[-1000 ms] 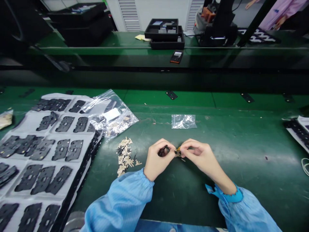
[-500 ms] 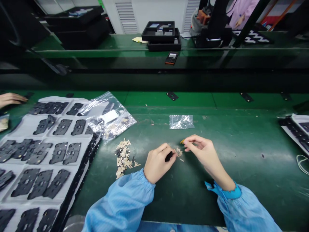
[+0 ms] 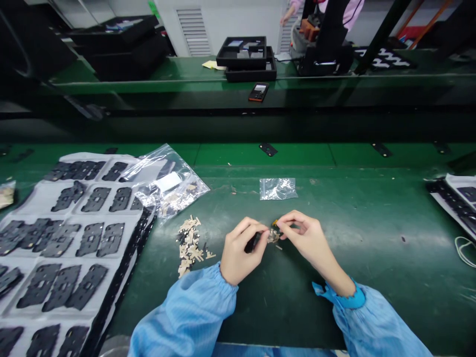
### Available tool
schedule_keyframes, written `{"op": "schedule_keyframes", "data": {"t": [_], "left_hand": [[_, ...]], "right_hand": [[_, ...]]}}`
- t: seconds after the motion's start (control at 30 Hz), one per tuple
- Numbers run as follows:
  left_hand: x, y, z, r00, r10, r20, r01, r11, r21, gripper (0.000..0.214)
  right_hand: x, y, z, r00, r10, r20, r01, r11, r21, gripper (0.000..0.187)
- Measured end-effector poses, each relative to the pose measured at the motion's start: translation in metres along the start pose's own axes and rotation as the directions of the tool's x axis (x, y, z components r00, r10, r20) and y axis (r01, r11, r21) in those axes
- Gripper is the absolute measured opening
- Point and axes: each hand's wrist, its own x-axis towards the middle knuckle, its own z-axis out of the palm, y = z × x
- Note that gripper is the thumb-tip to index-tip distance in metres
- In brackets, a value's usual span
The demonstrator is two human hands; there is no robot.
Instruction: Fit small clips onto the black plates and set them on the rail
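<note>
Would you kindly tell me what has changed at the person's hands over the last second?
The right hand has moved back left toward the left hand after drawing away, its fingers again at the small yellow-edged part. The left hand keeps hold of the small dark piece. The pile of beige pieces and the clear plastic bag stayed where they were.

On the bench (image 3: 372, 208), a sheet of black parts (image 3: 72, 216) lies left, a plastic bag (image 3: 167, 181) overlapping its corner. A pile of small pieces (image 3: 189, 245) sits just beside it, with a small zip bag (image 3: 278, 189) farther right. Stacked trays (image 3: 246, 59) stand behind, on a rear shelf (image 3: 178, 72).
</note>
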Motion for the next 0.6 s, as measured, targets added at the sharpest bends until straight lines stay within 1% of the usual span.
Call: {"op": "schedule_keyframes", "data": {"t": [0.1, 0.23, 0.4, 0.47, 0.53, 0.57, 0.6], "left_hand": [[-0.003, 0.003, 0.003, 0.998, 0.024, -0.055, -0.026, 0.999, -0.037, 0.013], [-0.007, 0.001, 0.008, 0.998, 0.015, -0.06, -0.018, 0.999, -0.048, 0.017], [-0.008, 0.0, 0.008, 0.998, -0.006, -0.064, 0.002, 0.998, -0.06, 0.023], [-0.005, -0.001, 0.007, 0.996, -0.051, -0.079, 0.043, 0.994, -0.101, 0.024], [-0.001, -0.003, 0.006, 0.985, -0.16, -0.063, 0.144, 0.969, -0.202, 0.02], [0.001, -0.004, 0.006, 0.972, -0.232, -0.029, 0.214, 0.936, -0.279, 0.017], [0.003, -0.005, 0.006, 0.953, -0.302, 0.018, 0.288, 0.885, -0.366, 0.015]], "right_hand": [[-0.003, 0.002, 0.003, 0.998, 0.037, 0.051, -0.039, 0.998, 0.043, 0.023], [-0.007, 0.004, 0.005, 0.992, 0.058, 0.109, -0.068, 0.993, 0.092, 0.022], [-0.008, 0.003, 0.008, 0.993, 0.057, 0.103, -0.077, 0.977, 0.198, 0.022], [-0.009, 0.001, 0.01, 0.991, 0.047, 0.124, -0.075, 0.969, 0.237, 0.022], [-0.009, 0.0, 0.01, 0.989, 0.034, 0.141, -0.07, 0.963, 0.261, 0.022], [-0.009, 0.0, 0.01, 0.99, 0.037, 0.134, -0.071, 0.962, 0.264, 0.021], [-0.009, 0.0, 0.009, 0.992, 0.048, 0.119, -0.078, 0.962, 0.262, 0.019]]}}
